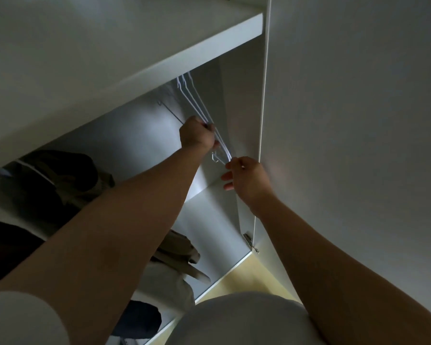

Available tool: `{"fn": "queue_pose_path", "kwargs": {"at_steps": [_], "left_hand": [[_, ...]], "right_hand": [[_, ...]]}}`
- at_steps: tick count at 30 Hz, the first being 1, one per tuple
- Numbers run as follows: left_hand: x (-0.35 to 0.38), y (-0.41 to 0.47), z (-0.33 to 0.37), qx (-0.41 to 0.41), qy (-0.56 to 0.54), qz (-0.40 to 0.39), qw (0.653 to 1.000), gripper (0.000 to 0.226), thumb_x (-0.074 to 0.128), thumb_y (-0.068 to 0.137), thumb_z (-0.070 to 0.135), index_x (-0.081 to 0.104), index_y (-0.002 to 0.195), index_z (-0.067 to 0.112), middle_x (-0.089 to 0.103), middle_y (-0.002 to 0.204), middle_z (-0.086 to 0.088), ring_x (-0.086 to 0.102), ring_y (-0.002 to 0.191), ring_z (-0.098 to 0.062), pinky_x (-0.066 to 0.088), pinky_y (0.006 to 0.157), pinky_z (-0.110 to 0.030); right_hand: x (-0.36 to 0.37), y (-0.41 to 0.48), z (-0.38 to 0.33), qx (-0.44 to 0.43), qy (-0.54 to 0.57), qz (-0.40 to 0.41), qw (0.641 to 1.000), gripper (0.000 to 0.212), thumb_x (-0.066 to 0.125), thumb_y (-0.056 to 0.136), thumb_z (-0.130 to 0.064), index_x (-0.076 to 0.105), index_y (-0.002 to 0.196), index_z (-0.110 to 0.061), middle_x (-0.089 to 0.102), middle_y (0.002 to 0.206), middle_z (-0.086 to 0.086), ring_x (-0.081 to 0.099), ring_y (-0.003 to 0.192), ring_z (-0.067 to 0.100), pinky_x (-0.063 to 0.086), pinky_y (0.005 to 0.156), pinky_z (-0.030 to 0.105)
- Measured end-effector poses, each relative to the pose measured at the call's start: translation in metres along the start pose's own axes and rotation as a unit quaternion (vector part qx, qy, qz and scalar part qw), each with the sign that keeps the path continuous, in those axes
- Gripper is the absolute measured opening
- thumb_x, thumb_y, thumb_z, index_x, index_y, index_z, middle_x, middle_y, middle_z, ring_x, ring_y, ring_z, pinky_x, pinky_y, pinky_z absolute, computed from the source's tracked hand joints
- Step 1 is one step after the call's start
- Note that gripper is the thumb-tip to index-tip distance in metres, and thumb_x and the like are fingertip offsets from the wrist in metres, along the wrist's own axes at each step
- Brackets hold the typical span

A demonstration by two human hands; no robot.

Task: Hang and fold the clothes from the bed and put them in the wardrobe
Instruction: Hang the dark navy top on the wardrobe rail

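Wardrobe (139,145) panels, pale white and dim inside, take up almost the whole scene, and both arms reach up into the open compartment. To the right of the fingers stands the open door (358,120), a broad plain white slab with its edge just beside the right knuckles. Above the fingers and out to their left a thick white shelf (159,63) slants across.

Down and left of the fingers hangs an olive-brown garment (60,180), with a dark garment (5,245) beneath it at the edge. Well below the fingers, past the left forearm, a khaki garment (179,252) lies on something white (164,282), and lower still a dark blue piece (139,317) sits near the wardrobe's front edge. A strip of yellowish floor (246,277) shows below the right wrist, at the foot of the door.

The white wire hangers (197,100), several bunched together, run from under the shelf down to the fingers; their tops sit above the left fingertips. The left hand (197,133) has its fingers curled round the wires partway down. The right hand (249,180) pinches the low end of the same wires between thumb and forefinger, while its other fingers hang loosely spread beneath. Between the two sets of fingers a small wire hook (215,156) shows; I cannot tell which hanger it belongs to. A metal hinge (249,241) sits on the door's edge, well below the right fingers.
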State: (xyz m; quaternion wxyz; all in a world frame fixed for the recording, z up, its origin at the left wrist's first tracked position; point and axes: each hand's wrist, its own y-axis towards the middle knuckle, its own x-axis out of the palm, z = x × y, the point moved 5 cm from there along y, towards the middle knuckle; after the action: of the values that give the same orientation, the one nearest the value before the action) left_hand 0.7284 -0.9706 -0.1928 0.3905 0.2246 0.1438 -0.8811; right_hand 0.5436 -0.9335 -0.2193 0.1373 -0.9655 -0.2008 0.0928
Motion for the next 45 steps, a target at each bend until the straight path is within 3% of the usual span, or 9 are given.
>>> {"fn": "queue_pose_path", "kwargs": {"at_steps": [6,12,17,22,26,30,37,42,45], "left_hand": [[-0.015,-0.015,0.011,0.034,0.004,0.047,0.998,0.012,0.069,0.096,0.021,0.066,0.092,0.01,0.074,0.081,-0.006,0.071,0.052,-0.015,0.058,0.049,-0.024],[-0.03,-0.042,0.019,0.012,-0.065,0.065,0.996,0.013,0.068,0.095,0.019,0.064,0.093,0.007,0.074,0.076,-0.007,0.072,0.051,-0.018,0.055,0.047,-0.021],[-0.037,-0.079,0.004,-0.025,-0.093,0.074,0.993,0.02,0.067,0.095,0.018,0.063,0.077,0.011,0.07,0.059,0.007,0.073,0.055,-0.021,0.064,0.075,-0.04],[-0.055,-0.113,-0.004,-0.036,-0.14,0.077,0.986,0.014,0.066,0.094,0.015,0.062,0.089,0.003,0.073,0.065,-0.005,0.074,0.058,-0.027,0.064,0.074,-0.044],[-0.066,-0.132,-0.018,-0.074,-0.201,0.033,0.976,0.026,0.069,0.093,0.009,0.06,0.108,-0.009,0.071,0.095,-0.026,0.075,0.063,-0.029,0.06,0.056,-0.029],[-0.078,-0.141,-0.041,-0.091,-0.194,-0.007,0.977,0.033,0.072,0.088,0.005,0.058,0.116,-0.005,0.072,0.09,-0.022,0.073,0.063,-0.024,0.063,0.066,-0.033],[-0.057,-0.158,-0.106,-0.175,-0.211,-0.128,0.953,0.022,0.061,0.098,0.029,0.064,0.086,0.011,0.07,0.067,-0.001,0.071,0.061,-0.018,0.06,0.059,-0.028],[-0.018,-0.193,-0.165,-0.261,-0.162,-0.197,0.931,0.025,0.057,0.103,0.027,0.059,0.085,0.01,0.067,0.069,-0.006,0.066,0.061,-0.021,0.054,0.058,-0.029],[0.01,-0.226,-0.178,-0.232,-0.092,-0.245,0.937,0.028,0.053,0.102,0.02,0.053,0.076,0.01,0.059,0.056,-0.005,0.056,0.056,-0.025,0.044,0.057,-0.031]], "right_hand": [[0.005,0.0,-0.006,-0.026,0.005,-0.046,0.999,0.014,0.05,0.102,-0.016,0.063,0.103,-0.011,0.071,0.086,0.007,0.063,0.047,-0.001,0.042,0.041,0.013],[0.001,-0.002,-0.013,-0.087,-0.089,-0.011,0.992,0.02,0.045,0.101,-0.035,0.054,0.113,-0.021,0.071,0.095,0.007,0.07,0.086,0.026,0.06,0.081,0.047],[-0.006,-0.012,-0.007,-0.106,-0.129,0.007,0.986,0.026,0.044,0.103,-0.04,0.049,0.12,-0.022,0.068,0.091,-0.002,0.067,0.079,0.023,0.053,0.073,0.033],[-0.001,-0.032,0.005,-0.12,-0.156,0.006,0.98,0.021,0.038,0.104,-0.042,0.051,0.109,-0.027,0.067,0.08,-0.001,0.066,0.067,0.018,0.045,0.058,0.024],[0.004,-0.046,0.016,-0.127,-0.19,0.034,0.973,0.027,0.04,0.105,-0.035,0.061,0.107,-0.019,0.07,0.08,0.002,0.063,0.063,0.014,0.04,0.054,0.019],[0.0,-0.065,0.024,-0.117,-0.219,0.074,0.966,0.024,0.047,0.102,-0.039,0.064,0.094,-0.023,0.064,0.075,-0.004,0.055,0.062,0.012,0.035,0.051,0.019],[-0.015,-0.138,0.066,-0.079,-0.255,0.199,0.943,0.028,0.048,0.099,-0.041,0.065,0.089,-0.021,0.064,0.085,0.001,0.057,0.075,0.024,0.041,0.064,0.029],[-0.042,-0.216,0.112,-0.01,-0.323,0.229,0.918,0.032,0.048,0.098,-0.042,0.065,0.087,-0.018,0.065,0.09,0.001,0.06,0.08,0.027,0.053,0.068,0.035],[-0.078,-0.255,0.124,0.06,-0.352,0.256,0.898,0.031,0.048,0.092,-0.043,0.065,0.081,-0.019,0.064,0.08,-0.003,0.06,0.073,0.026,0.048,0.059,0.029]]}}
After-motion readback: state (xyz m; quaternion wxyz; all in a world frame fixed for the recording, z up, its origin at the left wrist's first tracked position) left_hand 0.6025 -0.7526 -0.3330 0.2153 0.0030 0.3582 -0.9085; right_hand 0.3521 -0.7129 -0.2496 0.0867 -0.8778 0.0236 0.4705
